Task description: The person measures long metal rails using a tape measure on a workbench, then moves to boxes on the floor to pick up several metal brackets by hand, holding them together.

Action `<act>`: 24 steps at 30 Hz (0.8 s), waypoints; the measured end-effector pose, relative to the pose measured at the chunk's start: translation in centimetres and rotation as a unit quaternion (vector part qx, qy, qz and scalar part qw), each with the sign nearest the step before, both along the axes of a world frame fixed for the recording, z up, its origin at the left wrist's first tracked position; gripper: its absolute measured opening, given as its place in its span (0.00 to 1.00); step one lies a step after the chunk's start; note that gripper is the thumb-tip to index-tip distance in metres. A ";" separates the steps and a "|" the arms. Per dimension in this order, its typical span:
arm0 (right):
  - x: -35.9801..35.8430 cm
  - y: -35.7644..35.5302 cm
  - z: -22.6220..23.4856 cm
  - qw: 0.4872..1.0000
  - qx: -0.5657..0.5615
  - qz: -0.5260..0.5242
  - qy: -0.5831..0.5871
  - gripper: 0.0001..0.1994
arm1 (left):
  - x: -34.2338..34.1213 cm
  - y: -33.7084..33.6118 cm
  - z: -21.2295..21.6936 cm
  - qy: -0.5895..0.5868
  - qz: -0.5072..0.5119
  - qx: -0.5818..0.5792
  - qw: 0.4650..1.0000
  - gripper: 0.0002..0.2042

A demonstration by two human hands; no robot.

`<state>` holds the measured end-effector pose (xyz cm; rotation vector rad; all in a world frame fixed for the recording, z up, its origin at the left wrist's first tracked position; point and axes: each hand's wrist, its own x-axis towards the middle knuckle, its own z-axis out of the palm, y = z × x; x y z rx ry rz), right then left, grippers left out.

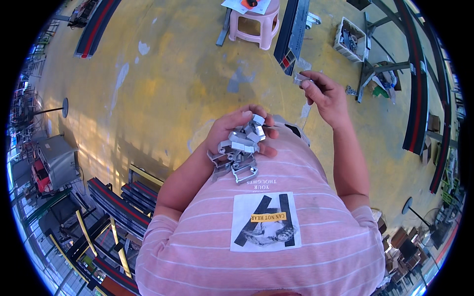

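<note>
My left hand point(228, 124) is cupped close to my belly and carries a pile of silver metal brackets point(241, 147). They look like short angled or U-shaped pieces, some with holes. My right hand point(326, 98) is held out ahead and to the right, pinching one small silver metal bracket point(299, 79) between thumb and fingers. Just beyond that piece is the near end of a long dark metal profile point(292, 37), which has red inside its cut end. I cannot tell whether the bracket touches it.
A pink plastic stool point(254, 25) holds papers and an orange-black item. Right of the profile sits a white crate point(341, 43) of small parts, beside a dark metal stand point(368, 64). Long red-striped profiles point(418, 108) line the right; more profiles point(116, 202) are stacked at lower left.
</note>
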<state>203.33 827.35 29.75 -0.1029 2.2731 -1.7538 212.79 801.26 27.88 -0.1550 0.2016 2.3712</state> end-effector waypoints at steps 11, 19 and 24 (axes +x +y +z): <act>-2.5 -1.4 0.5 0.992 -0.083 -0.051 -0.077 0.16 | 0.4 -0.1 0.2 -0.015 0.019 -0.015 1.000 0.14; -4.4 -2.4 -0.5 0.971 -0.183 -0.136 -0.065 0.15 | 0.6 -0.2 -0.1 -0.005 0.033 0.000 0.999 0.15; -9.6 -2.3 -1.4 0.952 -0.240 -0.183 -0.045 0.16 | 0.5 -0.1 0.6 -0.016 0.023 -0.007 1.000 0.17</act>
